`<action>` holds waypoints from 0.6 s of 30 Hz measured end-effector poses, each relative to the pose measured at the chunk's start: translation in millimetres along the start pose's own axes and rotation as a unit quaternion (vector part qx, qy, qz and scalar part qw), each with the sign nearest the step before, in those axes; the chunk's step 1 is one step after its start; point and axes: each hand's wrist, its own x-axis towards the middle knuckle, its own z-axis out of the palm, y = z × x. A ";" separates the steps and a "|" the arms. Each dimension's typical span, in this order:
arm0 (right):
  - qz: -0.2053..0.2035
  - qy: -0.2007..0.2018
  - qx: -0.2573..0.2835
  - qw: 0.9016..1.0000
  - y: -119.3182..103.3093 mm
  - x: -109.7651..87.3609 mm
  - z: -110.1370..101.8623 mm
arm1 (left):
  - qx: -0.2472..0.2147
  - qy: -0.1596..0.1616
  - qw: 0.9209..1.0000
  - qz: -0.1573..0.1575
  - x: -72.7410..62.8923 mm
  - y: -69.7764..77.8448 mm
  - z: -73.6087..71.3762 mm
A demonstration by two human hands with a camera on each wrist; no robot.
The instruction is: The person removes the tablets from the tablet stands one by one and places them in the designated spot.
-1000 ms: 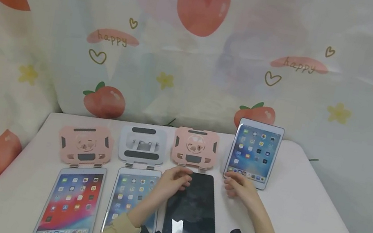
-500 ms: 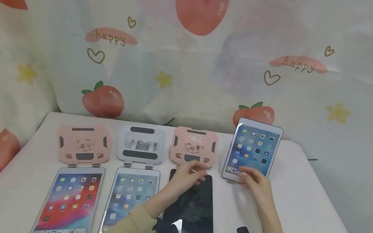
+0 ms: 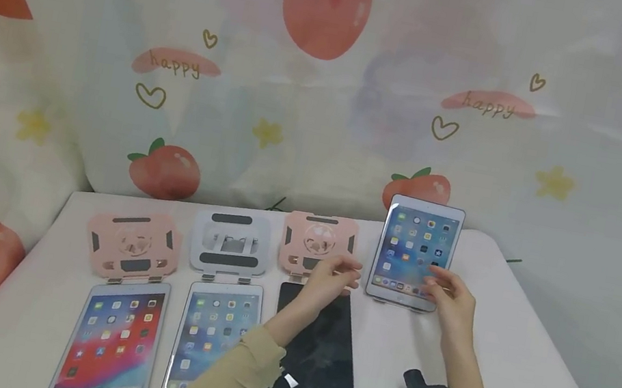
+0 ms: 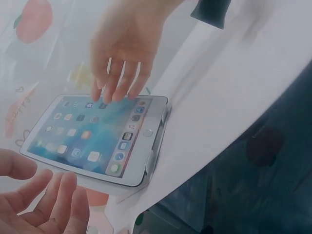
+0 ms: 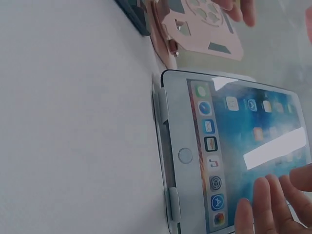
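Note:
A white tablet (image 3: 424, 242) with a lit blue home screen leans upright on a stand at the back right of the table. Two small lips (image 5: 164, 106) of that stand hook over its lower edge in the right wrist view. My right hand (image 3: 455, 309) is at the tablet's lower right side, fingers loosely bent and overlapping the screen's edge. Off the tablet's left side hovers my left hand (image 3: 328, 282), relaxed and holding nothing, above the top of a dark tablet (image 3: 324, 349) lying flat. Both hands (image 4: 127, 48) face the upright tablet (image 4: 92, 129) in the left wrist view.
Behind the dark tablet stands a pink folding stand (image 3: 316, 233). Further left are a pale blue stand (image 3: 230, 242) and another pink stand (image 3: 134, 242). Two lit white tablets (image 3: 120, 334) lie flat before them. A fruit-print cloth (image 3: 324, 120) hangs behind the white table (image 3: 529, 371).
My left hand has moved right and up from over the dark tablet's corner. The right hand has shifted from the upright tablet's lower left corner to its right side.

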 end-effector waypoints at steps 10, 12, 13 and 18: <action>0.003 0.061 0.036 0.997 -3.5 23.9 -9.7 | -0.015 0.036 0.999 0.003 24.2 7.1 16.9; 0.007 0.070 0.038 0.997 -4.4 27.5 -11.3 | -0.015 0.047 0.999 0.003 28.4 7.4 20.0; 0.008 0.075 0.037 0.996 -4.9 29.2 -11.7 | -0.015 0.052 0.999 0.003 30.4 7.7 21.4; 0.017 0.088 0.039 0.995 -7.0 36.5 -10.6 | -0.019 0.071 0.997 0.006 38.0 7.5 24.5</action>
